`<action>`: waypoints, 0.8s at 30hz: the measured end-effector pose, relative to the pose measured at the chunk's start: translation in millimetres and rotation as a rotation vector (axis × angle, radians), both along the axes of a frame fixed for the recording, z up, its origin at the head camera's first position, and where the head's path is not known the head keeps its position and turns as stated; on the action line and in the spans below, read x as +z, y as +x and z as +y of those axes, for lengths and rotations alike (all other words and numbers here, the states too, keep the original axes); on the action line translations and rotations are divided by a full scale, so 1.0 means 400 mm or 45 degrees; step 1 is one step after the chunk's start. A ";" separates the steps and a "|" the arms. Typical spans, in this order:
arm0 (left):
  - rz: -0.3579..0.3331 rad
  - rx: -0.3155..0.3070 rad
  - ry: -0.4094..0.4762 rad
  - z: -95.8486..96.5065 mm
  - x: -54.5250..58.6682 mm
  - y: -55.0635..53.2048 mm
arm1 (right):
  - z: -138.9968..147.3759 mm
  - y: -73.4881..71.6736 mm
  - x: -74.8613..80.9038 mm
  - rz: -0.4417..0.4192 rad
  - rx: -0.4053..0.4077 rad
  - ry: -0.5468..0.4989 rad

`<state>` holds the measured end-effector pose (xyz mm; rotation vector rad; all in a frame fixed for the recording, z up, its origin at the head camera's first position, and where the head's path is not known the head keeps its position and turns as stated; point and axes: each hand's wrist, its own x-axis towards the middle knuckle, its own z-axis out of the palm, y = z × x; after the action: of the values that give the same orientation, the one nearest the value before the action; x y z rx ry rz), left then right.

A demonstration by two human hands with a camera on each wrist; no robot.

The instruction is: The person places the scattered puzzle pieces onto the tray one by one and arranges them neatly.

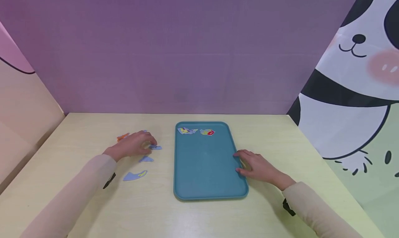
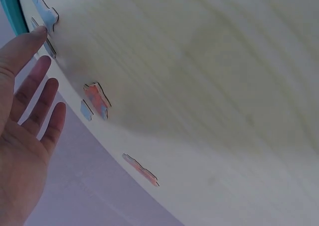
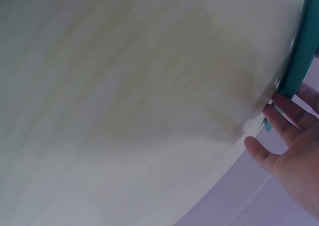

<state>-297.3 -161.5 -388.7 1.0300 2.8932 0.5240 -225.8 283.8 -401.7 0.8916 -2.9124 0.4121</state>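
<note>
Over the left side of the table, my left hand (image 1: 135, 144) reaches with thumb and fingertips right at a small flat blue puzzle piece (image 1: 156, 147). In the left wrist view its fingers are loosely spread and the thumb overlaps that piece. Closer to me lie a blue triangular piece (image 1: 146, 159) and a curved blue piece with yellow (image 1: 135, 176). An orange piece (image 1: 123, 137) sits behind the wrist. My right hand (image 1: 255, 165) rests its fingertips and thumb on the right rim of a teal tray (image 1: 205, 175), fingers relaxed.
Two patterned pieces lie along the tray's far end: a blue and yellow one (image 1: 187, 130) and one with red (image 1: 207, 132). A red-blue piece (image 2: 97, 100) and a thin reddish piece (image 2: 141, 170) show in the left wrist view. A purple wall (image 1: 187, 51) stands behind the table.
</note>
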 end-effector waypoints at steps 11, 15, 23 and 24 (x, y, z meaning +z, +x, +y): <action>-0.015 -0.012 0.011 0.004 0.001 -0.001 | -0.002 0.000 -0.001 0.003 0.016 0.003; -0.022 -0.002 0.010 0.004 -0.001 -0.005 | -0.002 0.000 -0.001 -0.003 0.010 0.003; -0.010 -0.004 0.025 0.007 -0.003 -0.007 | 0.001 0.000 -0.001 -0.002 0.005 0.015; -0.006 -0.011 0.028 0.007 -0.004 -0.007 | 0.001 -0.001 -0.002 -0.005 0.001 0.013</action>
<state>-300.0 -158.7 -390.3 1.0424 2.8842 0.5587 -226.3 284.1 -402.5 0.8946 -2.9204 0.4000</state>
